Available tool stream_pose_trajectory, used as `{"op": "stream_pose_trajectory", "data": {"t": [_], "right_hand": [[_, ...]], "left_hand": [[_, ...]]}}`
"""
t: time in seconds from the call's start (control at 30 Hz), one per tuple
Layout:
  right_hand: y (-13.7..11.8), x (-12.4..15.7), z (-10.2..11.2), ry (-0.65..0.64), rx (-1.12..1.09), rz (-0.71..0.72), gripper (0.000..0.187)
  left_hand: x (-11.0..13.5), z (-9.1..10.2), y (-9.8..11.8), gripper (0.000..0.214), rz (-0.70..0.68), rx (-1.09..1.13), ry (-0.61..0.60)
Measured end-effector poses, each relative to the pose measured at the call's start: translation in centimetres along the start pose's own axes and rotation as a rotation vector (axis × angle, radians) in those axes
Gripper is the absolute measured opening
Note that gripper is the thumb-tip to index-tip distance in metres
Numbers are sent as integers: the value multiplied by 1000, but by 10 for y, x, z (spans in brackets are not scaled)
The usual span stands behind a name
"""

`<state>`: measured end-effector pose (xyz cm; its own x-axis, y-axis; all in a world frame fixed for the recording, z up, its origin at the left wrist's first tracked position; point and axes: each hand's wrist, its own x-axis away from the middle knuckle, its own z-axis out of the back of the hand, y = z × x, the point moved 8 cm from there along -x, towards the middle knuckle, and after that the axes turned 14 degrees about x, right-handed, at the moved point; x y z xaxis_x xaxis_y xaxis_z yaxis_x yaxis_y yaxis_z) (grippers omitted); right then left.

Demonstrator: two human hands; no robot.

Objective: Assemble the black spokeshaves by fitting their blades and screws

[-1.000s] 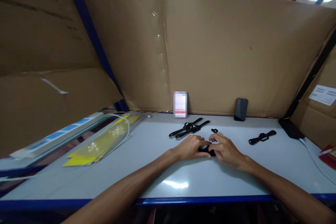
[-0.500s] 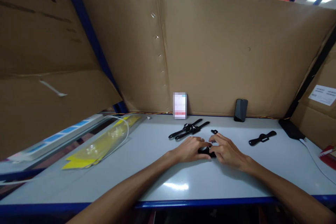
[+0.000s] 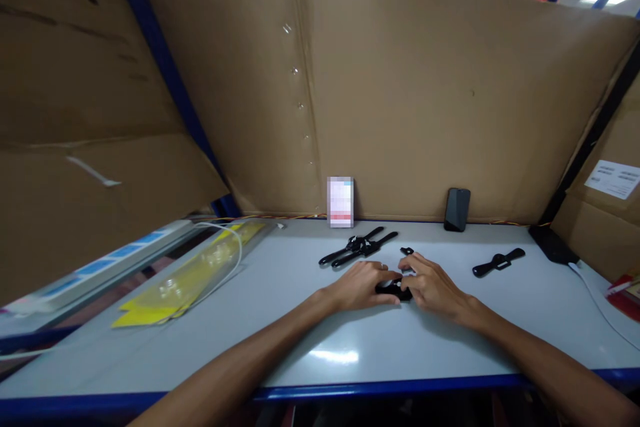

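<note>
My left hand (image 3: pixel 363 283) and my right hand (image 3: pixel 433 285) meet on the grey tabletop (image 3: pixel 280 320), both with fingers curled onto a small black watch piece (image 3: pixel 395 290) held between them. Most of that piece is hidden by the fingers. Just behind the hands lie two black watches (image 3: pixel 357 247) side by side and a tiny black part (image 3: pixel 407 251). Another black watch (image 3: pixel 499 261) lies to the right of my right hand.
Cardboard walls enclose the table on the back and sides. A black phone (image 3: pixel 457 209) and a small card (image 3: pixel 341 201) lean on the back wall. A yellow plastic bag (image 3: pixel 190 277) and a white strip lie left; a white cable (image 3: pixel 597 307) runs at right.
The hands stay together on the black piece with only small finger shifts. The view has tilted slightly.
</note>
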<state>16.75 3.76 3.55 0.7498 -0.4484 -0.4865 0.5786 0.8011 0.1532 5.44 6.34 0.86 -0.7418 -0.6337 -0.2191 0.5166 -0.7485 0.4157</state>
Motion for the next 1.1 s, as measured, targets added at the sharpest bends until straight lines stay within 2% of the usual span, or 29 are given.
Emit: {"op": "stream_pose_trajectory", "data": {"t": [0.17, 0.37, 0.57, 0.67, 0.77, 0.97, 1.1], "right_hand": [[5, 1, -1, 17, 2, -56, 34], [-6, 0, -1, -14, 5, 44, 29], [4, 0, 1, 4, 57, -22, 33], [-1, 0, 1, 4, 30, 14, 35], [-8, -1, 1, -14, 31, 68, 26], [2, 0, 1, -10, 81, -12, 32], [1, 0, 2, -11, 47, 2, 32]], "left_hand": [[0, 1, 3, 56, 5, -19, -1], [-1, 1, 1, 59, -4, 11, 4], [-1, 2, 2, 58, -8, 23, 18], [-1, 0, -1, 58, 1, 20, 16], [-1, 0, -2, 59, 2, 25, 12], [-1, 1, 2, 54, -8, 8, 12], [0, 2, 1, 53, -8, 7, 22]]}}
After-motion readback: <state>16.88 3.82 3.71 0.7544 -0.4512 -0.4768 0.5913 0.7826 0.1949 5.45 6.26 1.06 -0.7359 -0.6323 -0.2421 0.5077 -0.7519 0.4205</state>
